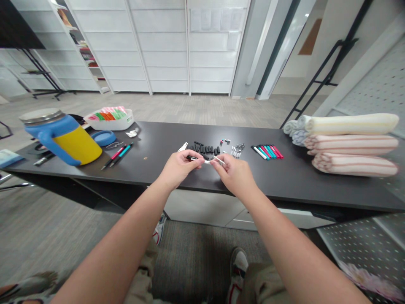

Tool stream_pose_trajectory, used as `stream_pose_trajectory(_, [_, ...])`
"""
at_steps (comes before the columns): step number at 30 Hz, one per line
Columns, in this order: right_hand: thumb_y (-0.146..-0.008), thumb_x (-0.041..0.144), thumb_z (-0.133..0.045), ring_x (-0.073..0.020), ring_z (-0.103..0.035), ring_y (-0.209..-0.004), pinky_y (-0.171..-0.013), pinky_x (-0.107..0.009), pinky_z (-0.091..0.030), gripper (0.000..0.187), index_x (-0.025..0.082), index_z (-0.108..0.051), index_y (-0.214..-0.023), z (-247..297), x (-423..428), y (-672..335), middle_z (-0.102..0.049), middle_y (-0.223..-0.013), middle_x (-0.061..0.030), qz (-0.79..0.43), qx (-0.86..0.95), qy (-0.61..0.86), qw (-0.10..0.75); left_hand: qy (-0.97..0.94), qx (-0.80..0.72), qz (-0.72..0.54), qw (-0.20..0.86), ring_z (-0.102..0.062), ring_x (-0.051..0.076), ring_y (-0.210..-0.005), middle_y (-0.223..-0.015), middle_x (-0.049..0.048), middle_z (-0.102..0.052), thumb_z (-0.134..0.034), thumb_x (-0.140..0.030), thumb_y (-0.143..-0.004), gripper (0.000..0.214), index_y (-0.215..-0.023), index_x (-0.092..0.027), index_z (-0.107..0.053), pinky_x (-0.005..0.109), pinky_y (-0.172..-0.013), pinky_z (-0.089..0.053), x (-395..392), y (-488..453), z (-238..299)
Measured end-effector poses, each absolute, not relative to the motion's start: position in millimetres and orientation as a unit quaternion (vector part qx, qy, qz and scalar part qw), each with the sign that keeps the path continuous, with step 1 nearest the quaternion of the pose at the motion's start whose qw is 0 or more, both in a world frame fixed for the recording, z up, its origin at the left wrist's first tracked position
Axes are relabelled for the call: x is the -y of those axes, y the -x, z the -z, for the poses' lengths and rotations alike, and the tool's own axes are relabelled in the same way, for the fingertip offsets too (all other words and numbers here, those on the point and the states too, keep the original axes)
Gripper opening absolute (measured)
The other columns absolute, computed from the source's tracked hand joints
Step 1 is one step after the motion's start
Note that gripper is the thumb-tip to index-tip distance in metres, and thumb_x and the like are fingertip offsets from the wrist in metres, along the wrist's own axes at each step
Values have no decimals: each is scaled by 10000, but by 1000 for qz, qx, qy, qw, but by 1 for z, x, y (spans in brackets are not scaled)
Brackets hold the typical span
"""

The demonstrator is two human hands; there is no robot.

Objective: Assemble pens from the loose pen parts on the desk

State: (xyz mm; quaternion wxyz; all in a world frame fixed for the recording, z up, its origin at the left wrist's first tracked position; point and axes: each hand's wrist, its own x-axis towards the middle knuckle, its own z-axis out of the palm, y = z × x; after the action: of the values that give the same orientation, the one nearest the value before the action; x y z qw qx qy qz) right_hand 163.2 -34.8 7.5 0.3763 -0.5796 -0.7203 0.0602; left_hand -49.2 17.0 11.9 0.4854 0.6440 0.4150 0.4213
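Note:
My left hand (pixel 179 167) is closed around a black pen barrel (pixel 193 158), held level above the dark table (pixel 294 179). My right hand (pixel 234 171) pinches a thin white pen refill (pixel 217 160) whose tip meets the barrel's end. Just beyond the hands lie several small black pen parts (pixel 207 149), a few silver springs and clips (pixel 238 148), and white pieces (pixel 182 147).
A row of coloured pens (pixel 268 151) lies right of the parts. Rolled towels (pixel 351 141) are stacked at the far right. A blue and yellow jug (pixel 63 137), a white tray (pixel 110 119), a blue lid (pixel 103 137) and three pens (pixel 118 155) sit on the left.

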Motion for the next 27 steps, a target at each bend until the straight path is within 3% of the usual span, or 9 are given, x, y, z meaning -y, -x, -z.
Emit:
stream_pose_trajectory(4, [-987, 546, -644, -142, -478, -538, -586, -266, -321, 368, 198, -758, -947, -9, 31, -170, -549, -579, 42, -130, 667, 586, 442, -675, -415, -368, 486, -736, 164, -721, -754, 37, -786, -860, -404, -803, 253, -926, -190, -805, 267, -717, -573, -14, 46, -15])
stream_pose_trajectory(9, [-966, 558, -637, -140, -445, -534, -565, -279, -297, 387, 192, -740, -893, -6, 22, -174, -512, -564, 49, -166, 639, 609, 440, -670, -421, -370, 487, -765, 175, -769, -823, 54, -815, -859, -406, -796, 254, -911, -192, -784, 288, -765, -604, -16, 41, -14])
stream_pose_trajectory(17, [-1043, 536, -543, -143, -493, -578, -594, -278, -323, 415, 198, -692, -856, -8, 30, -179, -572, -630, 24, -96, 662, 604, 433, -644, -442, -400, 478, -770, 203, -756, -808, 71, -814, -839, -382, -814, 230, -885, -183, -748, 339, -765, -614, -16, 38, -12])
stream_pose_trajectory(22, [-1086, 552, -451, -158, -465, -573, -612, -299, -330, 477, 216, -628, -796, -9, 59, -182, -528, -621, 9, -16, 665, 606, 437, -688, -444, -407, 404, -743, 197, -776, -821, 57, -801, -867, -354, -785, 218, -866, -178, -766, 318, -760, -576, -16, 40, -9])
stream_pose_trajectory(24, [-1094, 547, -416, -173, -479, -606, -664, -318, -358, 516, 226, -570, -721, 10, 81, -173, -523, -622, -16, 14, 732, 559, 389, -702, -438, -411, 382, -731, 190, -795, -849, 57, -798, -884, -331, -770, 217, -844, -170, -759, 315, -781, -570, -17, 40, -8])
stream_pose_trajectory(27, [-1096, 512, -402, -200, -578, -710, -783, -334, -422, 504, 215, -617, -751, 76, 121, -152, -614, -689, -61, -131, 871, 427, 204, -696, -420, -418, 405, -725, 173, -818, -874, 60, -795, -879, -308, -795, 215, -861, -158, -739, 313, -815, -576, -19, 39, -5])
